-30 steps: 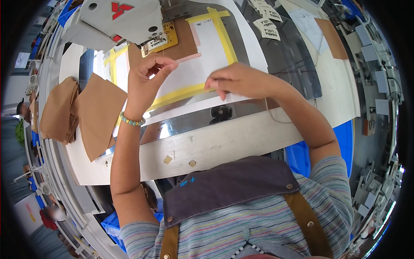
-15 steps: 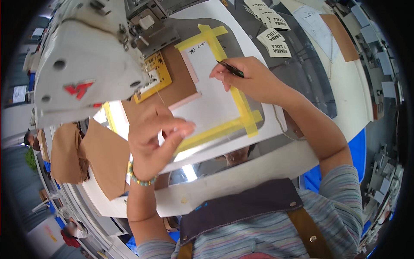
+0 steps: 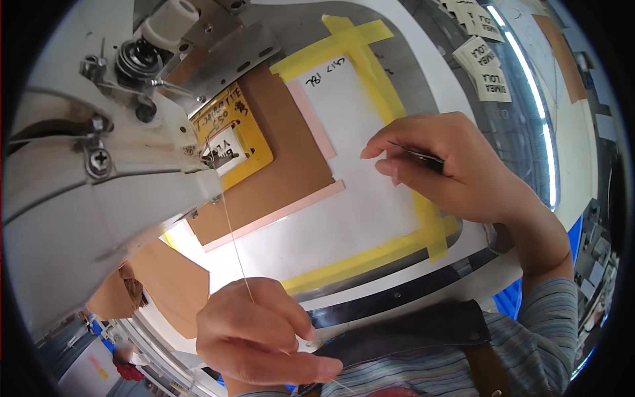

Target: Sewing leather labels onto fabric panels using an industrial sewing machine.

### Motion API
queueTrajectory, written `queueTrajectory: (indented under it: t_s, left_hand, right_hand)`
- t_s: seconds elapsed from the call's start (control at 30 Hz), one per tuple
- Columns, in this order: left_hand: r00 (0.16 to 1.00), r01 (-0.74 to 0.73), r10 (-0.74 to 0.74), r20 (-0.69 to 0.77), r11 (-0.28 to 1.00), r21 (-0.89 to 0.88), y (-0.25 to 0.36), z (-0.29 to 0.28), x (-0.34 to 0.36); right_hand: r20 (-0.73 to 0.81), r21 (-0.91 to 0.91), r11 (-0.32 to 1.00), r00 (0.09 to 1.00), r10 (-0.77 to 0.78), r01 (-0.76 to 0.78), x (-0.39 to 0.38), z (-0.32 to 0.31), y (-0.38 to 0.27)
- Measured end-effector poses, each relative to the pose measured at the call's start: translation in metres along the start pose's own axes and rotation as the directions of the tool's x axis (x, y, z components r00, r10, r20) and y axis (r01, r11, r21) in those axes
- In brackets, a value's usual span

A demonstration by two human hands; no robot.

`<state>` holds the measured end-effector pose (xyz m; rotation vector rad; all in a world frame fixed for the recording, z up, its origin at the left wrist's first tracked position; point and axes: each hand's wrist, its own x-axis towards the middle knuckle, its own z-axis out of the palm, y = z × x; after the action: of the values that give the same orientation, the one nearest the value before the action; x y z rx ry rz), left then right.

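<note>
A thin thread runs down from the needle area of the white sewing machine to my left hand, which is closed on it in a pinch at the lower middle. Its loose end trails past my fingertips. Over the right of the white sheet, my right hand curls around a slim dark pointed tool, mostly hidden in the palm. A brown panel lies against pink strips on the sheet. On the panel sits a yellow template framing a white label beneath the machine head.
Yellow tape borders the sheet. Printed white labels are stacked at the far right, with another brown piece beyond. More brown panels lie at the left, below the machine. A person in red is farther off.
My view has come closer to the machine. My left hand has moved down toward me, the thread now stretched to it. My right hand still holds the dark tool, which has turned into the palm.
</note>
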<state>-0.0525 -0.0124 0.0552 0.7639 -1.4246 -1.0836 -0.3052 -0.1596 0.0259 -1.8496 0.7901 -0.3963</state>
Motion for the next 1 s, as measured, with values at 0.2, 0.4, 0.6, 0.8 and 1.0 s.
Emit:
queueTrajectory:
  t_s: [0.2, 0.4, 0.6, 0.8, 1.0]
  left_hand:
    - [0.997, 0.025, -0.025, 0.072, 1.0, -0.004, 0.009, -0.013, -0.015]
    - [0.997, -0.009, 0.003, 0.081, 0.997, 0.076, 0.003, -0.007, -0.014]
    - [0.977, -0.101, 0.104, 0.187, 0.995, -0.026, -0.007, -0.016, 0.0]
    - [0.995, -0.04, 0.037, 0.093, 0.999, 0.031, 0.008, -0.007, 0.0]
    - [0.91, 0.403, -0.168, -0.379, 0.573, 0.714, 0.005, 0.017, 0.005]
  right_hand:
    - [-0.022, -0.056, 0.997, 0.998, -0.061, 0.06, -0.001, 0.004, -0.001]
    - [-0.02, -0.106, 0.988, 0.993, -0.118, 0.115, -0.001, 0.004, 0.002]
    - [-0.017, -0.112, 0.984, 0.99, -0.139, 0.136, 0.001, 0.008, 0.003]
    - [-0.005, -0.137, 0.978, 0.987, -0.161, 0.159, 0.001, 0.002, -0.002]
    - [0.001, -0.113, 0.985, 0.992, -0.127, 0.126, -0.007, -0.001, 0.0]
